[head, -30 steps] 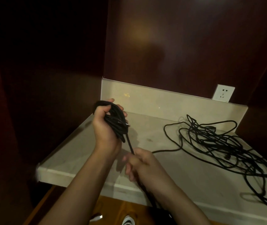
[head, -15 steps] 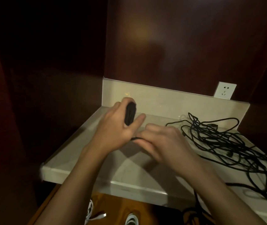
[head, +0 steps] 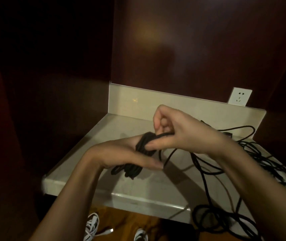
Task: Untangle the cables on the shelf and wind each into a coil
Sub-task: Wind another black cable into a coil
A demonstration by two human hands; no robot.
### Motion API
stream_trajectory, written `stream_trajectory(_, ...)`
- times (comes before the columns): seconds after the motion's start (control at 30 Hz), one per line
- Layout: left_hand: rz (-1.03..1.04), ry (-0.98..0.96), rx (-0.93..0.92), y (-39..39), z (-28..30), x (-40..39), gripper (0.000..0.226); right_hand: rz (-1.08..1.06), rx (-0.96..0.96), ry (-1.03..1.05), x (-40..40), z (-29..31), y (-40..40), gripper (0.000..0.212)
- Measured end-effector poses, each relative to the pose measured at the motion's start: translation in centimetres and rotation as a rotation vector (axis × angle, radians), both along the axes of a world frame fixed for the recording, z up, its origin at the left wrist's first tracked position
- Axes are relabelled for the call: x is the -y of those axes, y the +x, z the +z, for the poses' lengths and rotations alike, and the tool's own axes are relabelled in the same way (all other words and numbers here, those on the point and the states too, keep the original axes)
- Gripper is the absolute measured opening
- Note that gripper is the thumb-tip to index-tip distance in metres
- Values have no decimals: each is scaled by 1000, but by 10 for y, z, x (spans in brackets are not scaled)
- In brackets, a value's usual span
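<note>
Your items: black coil, partly wound, bunched in several loops above the pale shelf, its free strand trailing right and over the front edge. Black tangled cables, loose overlapping loops, spread across the shelf's right side.

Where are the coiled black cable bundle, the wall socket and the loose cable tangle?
coiled black cable bundle [head: 144, 145]: head view, on the wound strands between the two hands.
wall socket [head: 240, 99]: head view, middle of its white faceplate.
loose cable tangle [head: 267, 159]: head view, on overlapping strands lying on the shelf.
</note>
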State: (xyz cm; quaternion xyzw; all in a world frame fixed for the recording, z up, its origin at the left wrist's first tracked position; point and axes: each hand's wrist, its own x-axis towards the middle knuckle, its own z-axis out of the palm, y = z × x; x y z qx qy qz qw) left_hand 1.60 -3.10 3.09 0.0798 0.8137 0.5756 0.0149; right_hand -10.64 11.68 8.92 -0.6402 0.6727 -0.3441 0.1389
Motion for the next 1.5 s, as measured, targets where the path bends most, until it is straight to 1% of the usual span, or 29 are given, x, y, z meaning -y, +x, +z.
stream_trajectory(0.03, 12, -41, 3, 1, 2, 0, 37, 17, 54, 64, -2, 2, -2, 30)
stream_trajectory(0.07, 39, -57, -19, 3, 1, 1, 36, 25, 26, 121, -4, 5, -3, 29)
stream_trajectory(0.13, 137, -46, -47, -1, 4, 2, 37, -23, -199, 193, -5, 6, -8, 22)
stream_trajectory(0.17, 188, -36, -18, -7, 4, 3, 40, -65, -303, 178, -5, 3, -12, 19)
stream_trajectory(0.23, 196, 25, 136, -9, 1, 5, 58, -131, -366, 3, -2, -6, -18, 15)
stream_trajectory(0.27, 188, 86, 126, -8, -3, 8, 51, -154, -380, -131, 0, -13, -19, 14)
stream_trajectory(0.3, 213, 165, 49, -11, -3, 10, 39, -166, -427, -274, 1, -22, -19, 14)
stream_trajectory(0.33, 215, 258, -36, -14, -3, 14, 39, -172, -499, -401, 3, -33, -19, 16)
stream_trajectory(0.4, 177, 414, -149, -7, -1, 16, 63, -168, -581, -527, 4, -55, -20, 28)
stream_trajectory(0.43, 164, 478, -188, -5, -2, 17, 73, -183, -608, -517, 4, -65, -22, 39)
stream_trajectory(0.5, 150, 623, -261, -4, 0, 20, 77, -255, -641, -419, 0, -86, -28, 61)
stream_trajectory(0.53, 148, 671, -292, -3, 2, 22, 77, -284, -579, -364, -4, -95, -32, 63)
stream_trajectory(0.57, 167, 675, -314, -2, 3, 23, 75, -291, -452, -323, -8, -101, -35, 58)
stream_trajectory(0.63, 226, 654, -322, -2, 2, 24, 66, -259, -124, -273, -14, -103, -38, 34)
stream_trajectory(0.67, 254, 678, -316, -3, 1, 22, 63, -235, 6, -237, -14, -101, -35, 28)
stream_trajectory(0.7, 279, 713, -307, -7, 0, 20, 62, -210, 69, -202, -13, -97, -30, 24)
stream_trajectory(0.73, 305, 733, -293, -12, -2, 18, 62, -194, 37, -207, -9, -92, -23, 19)
stream_trajectory(0.8, 357, 662, -228, -18, -6, 18, 66, -224, -104, -353, -1, -78, -9, 9)
stream_trajectory(0.87, 340, 511, -116, -17, -10, 19, 66, -323, -82, -523, 4, -60, -6, 13)
stream_trajectory(0.9, 297, 483, -73, -16, -11, 19, 64, -341, -56, -553, 5, -52, -8, 17)
stream_trajectory(0.97, 164, 561, -47, -13, -11, 19, 63, -330, 1, -516, 6, -44, -13, 22)
stream_trajectory(1.07, -16, 669, -75, -12, -9, 15, 65, -309, 304, -462, 10, -50, -13, 23)
stream_trajectory(1.1, -30, 698, -93, -13, -8, 12, 63, -310, 416, -451, 12, -53, -11, 25)
stream_trajectory(1.17, 36, 785, -133, -16, -8, 7, 55, -311, 587, -448, 16, -58, -6, 23)
stream_trajectory(1.23, 165, 847, -168, -22, -9, 5, 44, -368, 593, -457, 20, -66, -5, 22)
stream_trajectory(1.3, 272, 888, -204, -26, -10, 6, 44, -494, 442, -482, 24, -83, -5, 16)
stream_trajectory(1.37, 189, 1019, -236, -27, -9, 3, 67, -529, 320, -510, 27, -96, 4, 14)
stream_trajectory(1.4, 128, 1085, -250, -26, -8, 0, 75, -494, 312, -515, 28, -101, 10, 17)
stream_trajectory(1.5, 55, 1245, -324, -25, -4, -9, 63, -357, 507, -508, 26, -103, 25, 22)
